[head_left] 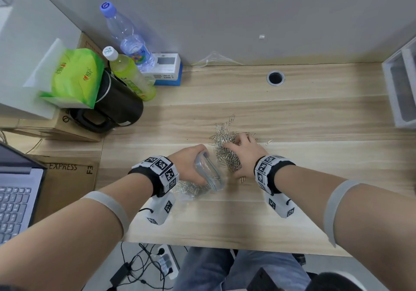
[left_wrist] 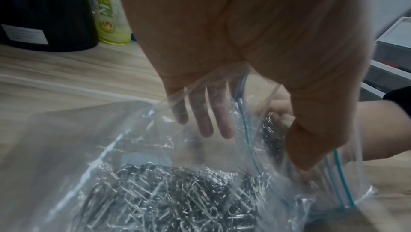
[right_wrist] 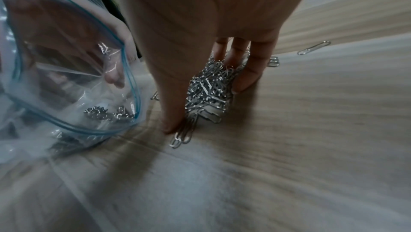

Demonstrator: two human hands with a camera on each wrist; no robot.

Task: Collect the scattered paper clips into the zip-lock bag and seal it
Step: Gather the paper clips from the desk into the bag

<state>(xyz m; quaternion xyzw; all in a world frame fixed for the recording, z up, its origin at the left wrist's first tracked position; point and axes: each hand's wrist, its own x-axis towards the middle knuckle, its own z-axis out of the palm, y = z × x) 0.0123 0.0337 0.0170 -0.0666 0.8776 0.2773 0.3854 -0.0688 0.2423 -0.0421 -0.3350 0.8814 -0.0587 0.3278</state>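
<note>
A clear zip-lock bag (head_left: 210, 173) with a blue zip line lies on the wooden desk (head_left: 315, 189), its mouth facing right. My left hand (head_left: 191, 164) holds the mouth open, fingers inside the bag (left_wrist: 77, 139) and thumb on the rim. Many silver paper clips (left_wrist: 166, 197) lie inside. A heap of loose paper clips (head_left: 224, 135) sits just right of the mouth. My right hand (head_left: 244, 155) is on the heap, thumb and fingers curled round a thick bunch of clips (right_wrist: 209, 88) against the desk. A stray clip (right_wrist: 313, 47) lies further right.
At the back left stand two bottles (head_left: 128, 38), a black jug (head_left: 117, 104), a green tissue pack (head_left: 76, 77) and cardboard boxes. A laptop (head_left: 15, 200) sits at the left edge. White drawers (head_left: 400, 88) stand at the right. A cable hole (head_left: 275, 78) lies behind the heap.
</note>
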